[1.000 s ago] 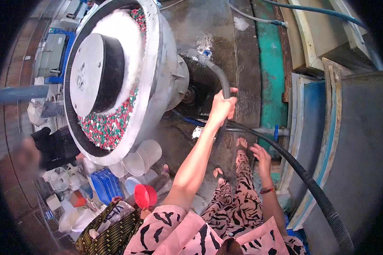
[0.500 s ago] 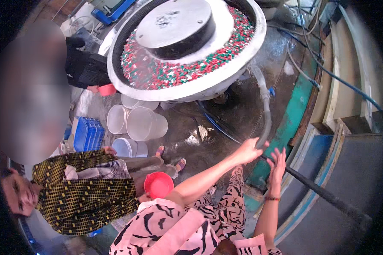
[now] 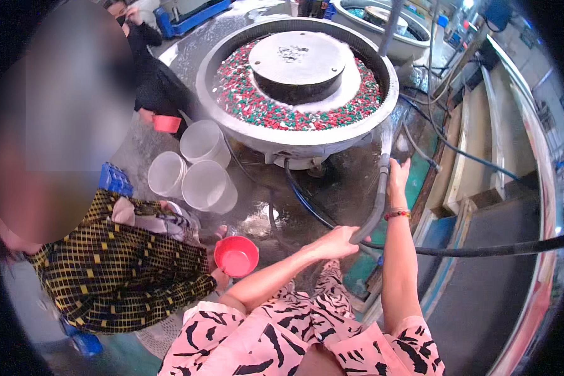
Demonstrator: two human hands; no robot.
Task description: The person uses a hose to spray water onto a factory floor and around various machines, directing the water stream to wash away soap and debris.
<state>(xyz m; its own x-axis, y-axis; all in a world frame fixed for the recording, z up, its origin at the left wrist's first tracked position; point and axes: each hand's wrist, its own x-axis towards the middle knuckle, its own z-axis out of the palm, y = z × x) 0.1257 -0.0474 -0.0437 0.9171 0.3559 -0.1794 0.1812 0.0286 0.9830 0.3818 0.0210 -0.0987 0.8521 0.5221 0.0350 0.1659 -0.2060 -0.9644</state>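
Hose (image 3: 381, 207): grey, smooth, flexible, curved upward from the left grip (image 3: 339, 243) to a valve (image 3: 385, 164) just beside the right grip (image 3: 398, 178). A paler, whitish tube extends forward past the right grip toward the tub. From where I stand, the left grip is clamped around the grey section; the right grip has its fingers raised at the valve, and I cannot tell whether they close on it.

A black hose (image 3: 482, 250) leaves the area of the left grip, passes behind the right forearm and runs off to the right; the junction with the grey section is hidden.

Forward of both grips stands a round tub (image 3: 297, 138) with a pale rim, holding small red, green and white pieces (image 3: 260, 106) and white foam around a raised disc (image 3: 299, 56). Obstructions: dark and blue lines (image 3: 307, 207) hang from beneath the tub and cross the wet floor toward the left grip. Left of that grip: three translucent buckets (image 3: 207, 188) and, nearer, a red bowl (image 3: 237, 255) held by a co-worker (image 3: 131, 269) in a patterned garment. Right of the right grip: long troughs (image 3: 482, 294).
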